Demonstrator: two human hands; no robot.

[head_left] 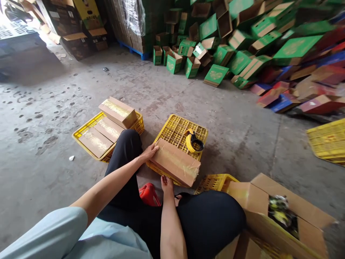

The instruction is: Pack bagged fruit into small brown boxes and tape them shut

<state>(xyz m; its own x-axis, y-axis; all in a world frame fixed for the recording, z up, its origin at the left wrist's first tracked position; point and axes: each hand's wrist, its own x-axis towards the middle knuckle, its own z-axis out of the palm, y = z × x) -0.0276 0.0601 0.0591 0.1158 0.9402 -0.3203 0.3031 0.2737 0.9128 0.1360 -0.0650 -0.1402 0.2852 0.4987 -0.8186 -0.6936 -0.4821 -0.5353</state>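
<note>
Left hand: the left hand (150, 151) lies flat, fingers spread, against the far left end of the taped carton (176, 162), pressing rather than gripping.
Right hand: the right hand (167, 184) meets the carton's near long edge from below; whether its fingers curl under the edge is hard to tell from this angle.
Carton: it rests across the upturned yellow crate (176, 129) right in front of the person, its right end at about 3 o'clock carrying a strip of clear tape.
Tape dispenser: the yellow tape dispenser (194, 142) sits on the crate at 1 o'clock of the carton, just beside it, untouched.
Finished stack: three sealed cartons (107, 127) lie in a second yellow crate (81, 131) at 10 o'clock.
Open box: a large open box (283, 212) stands at 4 o'clock.
Step in hand: apparently smoothing or squaring a carton just sealed.
Next move calls for: a firm two-handed hold on both ends, then a lift clear of the dispenser.
</note>
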